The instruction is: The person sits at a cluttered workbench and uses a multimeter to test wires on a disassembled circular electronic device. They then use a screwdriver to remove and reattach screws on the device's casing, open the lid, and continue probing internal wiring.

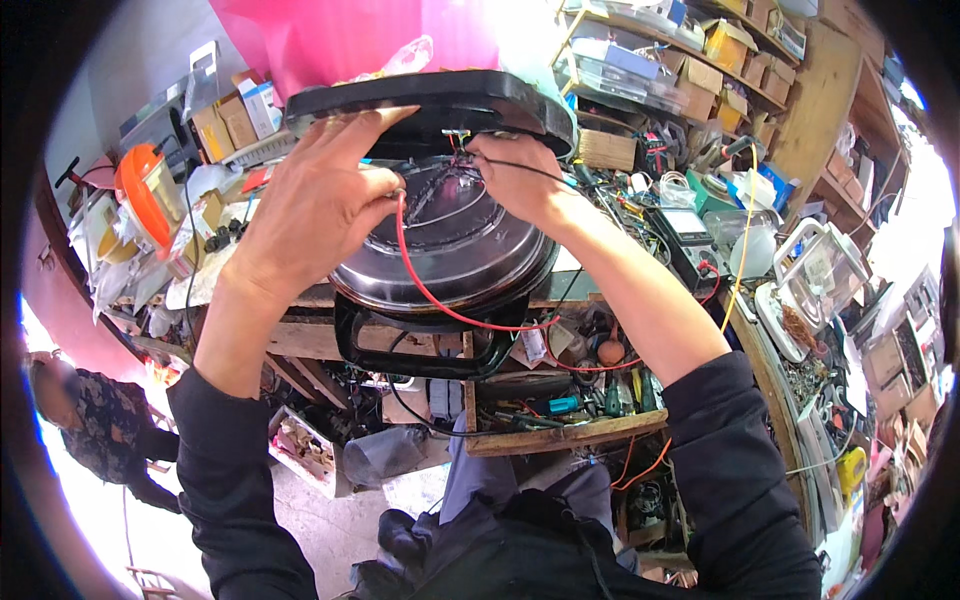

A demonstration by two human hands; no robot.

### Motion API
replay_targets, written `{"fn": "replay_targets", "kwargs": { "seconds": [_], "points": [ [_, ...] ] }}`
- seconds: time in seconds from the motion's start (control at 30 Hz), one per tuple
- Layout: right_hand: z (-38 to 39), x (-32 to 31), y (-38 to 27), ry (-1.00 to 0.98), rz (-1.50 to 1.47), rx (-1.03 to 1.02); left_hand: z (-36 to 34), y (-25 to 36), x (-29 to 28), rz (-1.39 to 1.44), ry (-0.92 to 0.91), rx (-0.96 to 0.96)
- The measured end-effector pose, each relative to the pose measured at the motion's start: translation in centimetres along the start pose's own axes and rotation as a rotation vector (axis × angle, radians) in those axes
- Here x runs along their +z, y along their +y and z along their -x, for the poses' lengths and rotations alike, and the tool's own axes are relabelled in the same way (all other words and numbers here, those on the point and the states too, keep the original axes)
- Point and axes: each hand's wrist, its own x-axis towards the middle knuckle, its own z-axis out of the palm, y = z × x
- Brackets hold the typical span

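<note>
A round dark metal electric pan [440, 265] with a black handle frame [425, 362] sits in front of me at the bench edge. Its black cover [430, 95] is tilted up behind it. My left hand [320, 190] has its fingers against this cover. Between its thumb and index finger is the end of a red test lead [420, 279]; the probe tip is hidden. My right hand [525, 175] pinches a black test lead [528, 171] beside a small terminal with thin wires [456, 136] under the cover's edge. Whether the probes touch metal I cannot tell.
A multimeter [685, 228] with leads stands on the cluttered bench to the right. Below the pan, an open wooden drawer [570, 435] holds tools. Shelves with boxes [725, 50] fill the back right. An orange-and-white appliance [150, 195] stands left; another person [105, 420] is at far left.
</note>
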Motion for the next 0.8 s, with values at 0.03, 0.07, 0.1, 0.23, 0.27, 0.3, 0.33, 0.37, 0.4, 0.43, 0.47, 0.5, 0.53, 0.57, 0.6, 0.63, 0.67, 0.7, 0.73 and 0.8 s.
{"fn": "replay_targets", "kwargs": {
  "seconds": [0.03, 0.07, 0.1, 0.23, 0.27, 0.3, 0.33, 0.37, 0.4, 0.43, 0.47, 0.5, 0.53, 0.57, 0.6, 0.63, 0.67, 0.7, 0.73, 0.8],
  "points": [
    [0.2, -0.5, -0.7, 0.011, 0.021, -0.031, 0.0, 0.0, 0.0, 0.000, -0.001, -0.001],
    [0.1, -1.0, -1.3, 0.022, 0.041, -0.063, 0.1, 0.1, 0.0, 0.000, -0.002, -0.002],
    [-0.3, -1.4, -1.9, 0.000, 0.044, -0.097, 0.2, 0.0, -0.1, 0.001, -0.002, -0.010],
    [-1.3, -1.7, -1.3, -0.020, 0.078, -0.272, 0.1, 0.0, 0.3, 0.002, 0.003, -0.018],
    [-1.5, -1.7, -0.7, -0.001, 0.040, -0.289, 0.2, 0.0, 0.4, -0.004, 0.006, -0.018],
    [-1.5, -1.6, -0.2, 0.018, 0.001, -0.305, 0.2, 0.1, 0.3, 0.003, 0.004, -0.013],
    [-2.0, -2.9, -0.6, -0.177, 0.044, -0.241, 0.2, 0.1, 0.1, 0.005, 0.002, -0.006],
    [-2.2, -2.8, -0.3, -0.217, 0.073, -0.241, 0.2, 0.1, -0.1, 0.007, 0.000, 0.001],
    [-2.7, -2.5, 0.1, -0.256, 0.102, -0.241, 0.2, 0.1, -0.3, 0.009, -0.003, -0.001],
    [-2.9, -2.4, 0.3, -0.299, 0.134, -0.239, 0.2, 0.1, -0.3, 0.014, -0.005, -0.002],
    [-2.8, -2.3, 0.5, -0.287, 0.112, -0.242, 0.3, 0.1, -0.2, 0.020, -0.006, -0.004],
    [-2.8, -2.2, 0.8, -0.224, 0.064, -0.210, 0.3, 0.0, -0.2, 0.011, -0.005, 0.003],
    [-2.8, -2.1, 0.6, -0.162, 0.010, -0.178, 0.5, -0.1, -0.1, 0.001, -0.009, 0.006],
    [-2.9, -2.0, 0.5, -0.100, -0.043, -0.146, 0.6, -0.2, -0.1, -0.009, -0.012, 0.009],
    [-3.0, -1.9, 0.4, -0.169, -0.006, -0.149, 0.7, -0.3, -0.1, 0.010, -0.030, -0.004],
    [-3.5, -2.1, 0.0, -0.238, 0.030, -0.153, 0.9, -0.5, -0.2, 0.029, -0.049, -0.019],
    [-3.8, -2.4, -0.3, -0.308, 0.067, -0.158, 1.1, -0.6, -0.2, 0.047, -0.067, -0.034],
    [-3.7, -2.6, -0.7, -0.295, 0.084, -0.140, 1.2, -0.7, -0.3, 0.063, -0.047, -0.010],
    [-3.4, -3.0, -1.2, -0.280, 0.104, -0.121, 1.4, -0.8, -0.3, 0.078, -0.026, 0.018],
    [-3.4, -3.9, -2.1, -0.299, 0.139, -0.065, 1.5, -0.6, -0.6, 0.078, -0.014, 0.042]
  ]
}}
